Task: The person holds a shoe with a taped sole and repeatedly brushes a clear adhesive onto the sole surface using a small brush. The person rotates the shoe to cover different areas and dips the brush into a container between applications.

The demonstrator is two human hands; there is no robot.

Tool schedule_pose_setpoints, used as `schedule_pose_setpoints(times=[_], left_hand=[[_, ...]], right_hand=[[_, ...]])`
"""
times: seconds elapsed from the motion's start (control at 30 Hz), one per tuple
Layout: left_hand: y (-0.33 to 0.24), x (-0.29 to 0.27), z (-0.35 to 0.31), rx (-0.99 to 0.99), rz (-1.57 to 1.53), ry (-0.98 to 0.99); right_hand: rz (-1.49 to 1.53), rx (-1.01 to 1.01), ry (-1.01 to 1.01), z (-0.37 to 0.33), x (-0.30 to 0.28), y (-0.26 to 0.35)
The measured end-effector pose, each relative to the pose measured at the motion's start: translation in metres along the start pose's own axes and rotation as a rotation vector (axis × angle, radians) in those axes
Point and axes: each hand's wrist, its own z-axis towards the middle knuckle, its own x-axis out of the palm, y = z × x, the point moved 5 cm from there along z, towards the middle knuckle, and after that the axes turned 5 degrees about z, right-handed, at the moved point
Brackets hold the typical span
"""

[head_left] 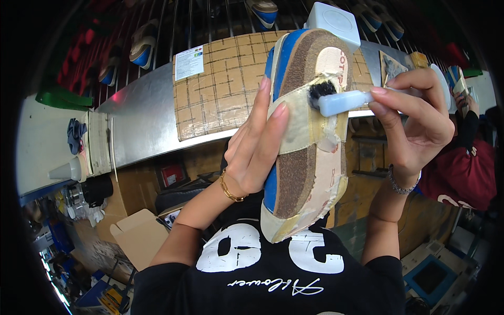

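Observation:
Upright in front of me, my left hand (252, 144) grips a sandal upper on a blue last (296, 184), its fingers pressed against the side and the cream strap. The underside faces me, with a brown textured border and a pale insole board down the middle. My right hand (420, 113) pinches a brush with a pale bluish handle (346, 103) between thumb and fingers. Its black bristles (321, 94) touch the folded strap end at the underside's edge. A whitish, glossy patch shows on the strap below the bristles.
A taped cardboard sheet (226, 89) covers part of the metal bench (139, 136). A white plastic container (334, 25) stands behind the last. Beyond, more lasted shoes (143, 50) sit on a rack of metal rods. At right is another person in a maroon top (464, 173).

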Motion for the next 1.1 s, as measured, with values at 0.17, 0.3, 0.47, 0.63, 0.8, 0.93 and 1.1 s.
schedule_pose_setpoints(times=[0.17, 0.3, 0.47, 0.63, 0.8, 0.93, 1.1], left_hand=[[0.000, -0.003, -0.003, 0.038, 0.064, 0.041], [-0.006, -0.006, -0.002, 0.064, 0.114, -0.063], [-0.003, -0.003, -0.001, 0.252, 0.209, -0.073], [0.006, -0.005, 0.005, 0.028, 0.137, -0.101], [0.019, -0.007, 0.009, -0.113, 0.105, -0.136], [0.016, -0.011, 0.014, -0.075, 0.085, -0.110], [0.001, -0.016, 0.014, 0.300, 0.412, -0.294]], right_hand=[[0.009, 0.018, 0.053, -0.003, -0.002, 0.000], [0.036, 0.021, 0.086, -0.005, 0.001, 0.000], [0.078, 0.042, 0.161, -0.005, -0.006, 0.006], [0.086, 0.147, -0.021, -0.007, 0.005, -0.005], [0.217, 0.321, 0.019, -0.020, 0.008, 0.007], [0.047, 0.280, -0.070, -0.015, 0.014, 0.017], [-0.054, 0.185, -0.097, -0.011, 0.016, 0.027]])
